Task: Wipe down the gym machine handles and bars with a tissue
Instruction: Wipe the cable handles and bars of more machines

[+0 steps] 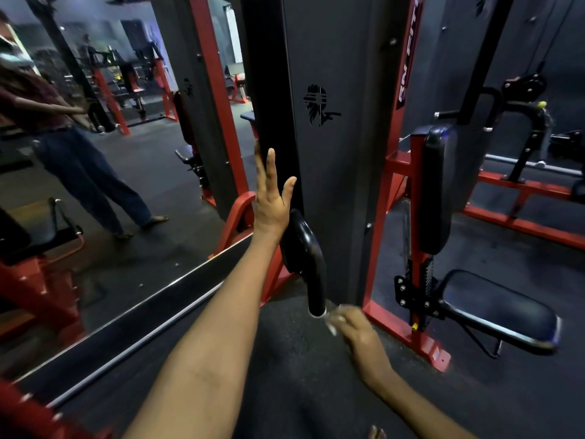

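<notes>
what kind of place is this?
Almost certainly a gym: a red-and-black weight machine with a padded seat and back pad, a curved black handle, and a wall mirror reflecting more machines. The right hand holds a tissue by the handle.

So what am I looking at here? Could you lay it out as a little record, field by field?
place: a gym, with a mirror on the left wall
machine: dark upright panel in a red frame
handle: curved black handle low on the machine
left hand: fingers straight, raised against the panel's edge above the handle
right hand: blurred, holding a tissue just beside the handle's lower end
seat: black padded seat and back pad to the right
floor: dark rubber floor
</notes>
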A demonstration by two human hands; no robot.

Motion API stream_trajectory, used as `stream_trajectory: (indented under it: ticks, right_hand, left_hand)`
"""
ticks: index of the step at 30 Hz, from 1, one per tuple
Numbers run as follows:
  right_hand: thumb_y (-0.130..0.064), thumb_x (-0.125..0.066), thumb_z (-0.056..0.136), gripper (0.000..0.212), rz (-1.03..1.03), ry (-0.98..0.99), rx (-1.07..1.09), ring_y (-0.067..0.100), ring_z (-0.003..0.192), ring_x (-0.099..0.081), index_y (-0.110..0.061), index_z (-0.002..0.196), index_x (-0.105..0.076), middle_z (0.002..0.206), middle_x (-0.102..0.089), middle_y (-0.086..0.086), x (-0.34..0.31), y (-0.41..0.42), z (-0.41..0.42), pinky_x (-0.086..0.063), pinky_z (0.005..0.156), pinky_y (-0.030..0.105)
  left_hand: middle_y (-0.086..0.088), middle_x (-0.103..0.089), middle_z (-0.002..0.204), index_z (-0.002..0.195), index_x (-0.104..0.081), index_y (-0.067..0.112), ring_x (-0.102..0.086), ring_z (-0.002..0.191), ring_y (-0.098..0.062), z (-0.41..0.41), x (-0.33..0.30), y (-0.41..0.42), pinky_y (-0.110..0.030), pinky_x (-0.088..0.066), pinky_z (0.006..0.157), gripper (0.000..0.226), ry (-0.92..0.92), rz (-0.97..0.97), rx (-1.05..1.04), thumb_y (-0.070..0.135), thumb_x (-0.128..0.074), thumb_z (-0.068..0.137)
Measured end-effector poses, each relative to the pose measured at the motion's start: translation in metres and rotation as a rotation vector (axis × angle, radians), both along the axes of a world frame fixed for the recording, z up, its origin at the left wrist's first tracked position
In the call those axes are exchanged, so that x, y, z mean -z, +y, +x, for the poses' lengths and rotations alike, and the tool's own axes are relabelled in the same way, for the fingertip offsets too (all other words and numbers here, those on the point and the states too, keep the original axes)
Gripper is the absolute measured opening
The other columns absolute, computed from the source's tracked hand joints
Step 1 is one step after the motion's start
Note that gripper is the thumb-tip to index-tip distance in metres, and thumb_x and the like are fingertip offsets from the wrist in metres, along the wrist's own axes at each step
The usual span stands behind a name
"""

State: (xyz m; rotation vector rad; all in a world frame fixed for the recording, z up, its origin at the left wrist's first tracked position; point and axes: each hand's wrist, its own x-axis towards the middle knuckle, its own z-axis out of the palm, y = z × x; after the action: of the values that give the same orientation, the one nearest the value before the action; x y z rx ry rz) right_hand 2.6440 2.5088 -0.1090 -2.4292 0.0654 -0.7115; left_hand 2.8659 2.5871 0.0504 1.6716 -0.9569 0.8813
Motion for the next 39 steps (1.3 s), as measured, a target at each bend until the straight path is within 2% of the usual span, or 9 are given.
stream_trajectory:
  ticks: [3,6,13,16,19,25,29,35,39]
  right_hand:
    - [-0.019,-0.055,0.090,0.029,0.078,-0.365,0.120,0.014,0.103,-0.050,-0.001,0.107,-0.069,0.107,-0.054,0.003,-0.049,-0.003,0.026,-0.035,0.094,0.013]
    - [-0.004,-0.066,0.085,0.022,-0.081,-0.508,-0.013,0.021,0.102,-0.051,0.005,0.104,-0.068,0.104,-0.052,0.003,-0.078,-0.001,0.049,-0.039,0.095,0.023]
    - [-0.010,-0.055,0.086,0.019,-0.174,-0.091,-0.073,0.020,0.082,-0.060,-0.009,0.103,-0.061,0.097,-0.044,-0.005,0.012,-0.019,0.025,-0.045,0.072,0.019]
    - [-0.006,-0.054,0.084,0.037,0.049,-0.256,0.116,0.008,0.083,-0.049,-0.002,0.121,-0.058,0.095,-0.040,-0.005,-0.028,-0.009,0.028,-0.039,0.080,0.008]
    - [-0.005,-0.053,0.087,0.028,0.060,-0.519,0.191,0.006,0.087,-0.045,0.006,0.111,-0.063,0.095,-0.048,0.007,-0.089,0.004,0.043,-0.036,0.083,0.007]
    - [-0.007,-0.061,0.090,0.011,-0.337,-0.293,-0.195,0.020,0.090,-0.050,0.002,0.094,-0.066,0.092,-0.057,0.009,-0.022,0.009,0.042,-0.043,0.093,0.026]
    - [-0.023,-0.051,0.093,0.018,-0.193,-0.067,-0.188,0.010,0.094,-0.048,-0.011,0.095,-0.065,0.099,-0.050,-0.005,0.020,-0.002,0.028,-0.047,0.084,0.028]
    - [-0.013,-0.052,0.083,0.018,0.146,-0.355,0.006,0.004,0.092,-0.046,-0.011,0.101,-0.054,0.100,-0.048,0.001,-0.043,0.010,0.039,-0.038,0.084,0.009]
    - [0.000,-0.054,0.084,0.013,0.346,-0.161,-0.009,0.001,0.078,-0.048,-0.013,0.086,-0.052,0.087,-0.051,-0.004,-0.023,0.009,0.041,-0.039,0.069,0.018]
  left_hand:
    - [0.040,0.017,0.149,0.144,0.011,0.057,0.000,0.139,0.010,0.001,0.001,0.000,0.005,-0.013,0.103,0.065,0.012,-0.013,0.003,0.044,-0.035,0.100]
    - [0.039,0.018,0.150,0.144,0.011,0.058,-0.001,0.141,0.004,0.003,0.002,-0.001,-0.001,-0.012,0.109,0.064,0.033,-0.008,0.017,0.044,-0.034,0.101]
    - [0.035,0.015,0.152,0.143,0.012,0.058,0.004,0.142,0.013,0.007,0.005,0.001,-0.001,-0.012,0.109,0.066,0.064,0.019,0.002,0.043,-0.035,0.101]
    - [0.026,0.009,0.155,0.144,0.011,0.057,0.003,0.143,0.010,0.010,0.007,0.001,-0.004,-0.012,0.111,0.066,0.049,-0.006,-0.004,0.041,-0.036,0.101]
    - [0.035,0.015,0.152,0.145,0.010,0.056,0.003,0.144,0.008,0.010,0.006,0.000,-0.010,-0.012,0.115,0.066,0.024,-0.001,-0.013,0.039,-0.037,0.102]
    - [0.033,0.014,0.153,0.144,0.012,0.056,0.004,0.143,0.009,0.010,0.007,0.001,-0.008,-0.010,0.114,0.070,0.032,0.004,-0.014,0.035,-0.039,0.101]
    - [0.032,0.015,0.153,0.144,0.013,0.057,0.008,0.140,0.014,0.004,0.004,0.002,-0.001,-0.005,0.109,0.072,0.043,0.027,-0.024,0.032,-0.040,0.101]
    - [0.038,0.019,0.150,0.143,0.012,0.058,0.003,0.141,0.013,0.005,0.004,0.002,-0.001,-0.012,0.109,0.068,0.035,0.017,0.001,0.037,-0.037,0.101]
    - [0.036,0.018,0.151,0.144,0.012,0.057,0.003,0.143,0.011,0.007,0.006,0.002,-0.004,-0.012,0.111,0.068,0.035,0.005,0.004,0.037,-0.037,0.101]
